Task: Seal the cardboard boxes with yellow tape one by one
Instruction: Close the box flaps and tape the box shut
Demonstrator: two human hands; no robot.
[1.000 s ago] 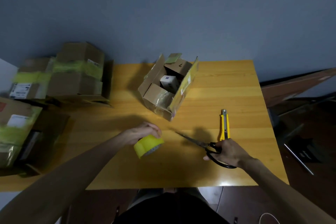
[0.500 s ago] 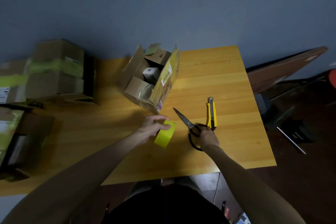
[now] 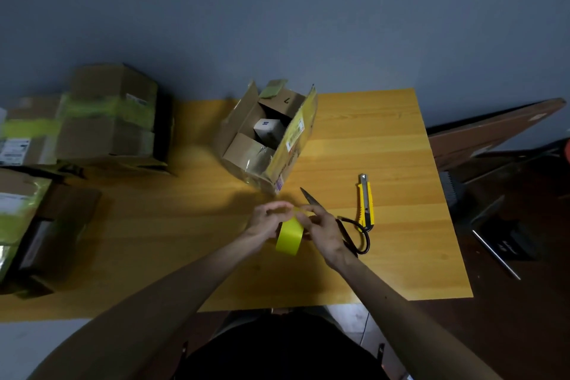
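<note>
A yellow tape roll [image 3: 289,239] stands on edge over the wooden table [image 3: 385,148], held between both hands. My left hand [image 3: 267,220] grips its left side with curled fingers. My right hand [image 3: 322,230] pinches the roll's top edge with fingertips. An open cardboard box [image 3: 268,136] with raised flaps sits just beyond, a small white package [image 3: 267,129] inside it. Black-handled scissors [image 3: 342,222] lie on the table right behind my right hand, blades pointing toward the box.
A yellow utility knife [image 3: 365,202] lies right of the scissors. Taped cardboard boxes [image 3: 101,120] are stacked at the left, with more boxes [image 3: 27,225] near the left front. A brown board [image 3: 493,133] leans off the table's right side.
My right hand has let go of the scissors, which now lie on the table, and moved left onto the tape roll. My left hand has turned the roll upright.
</note>
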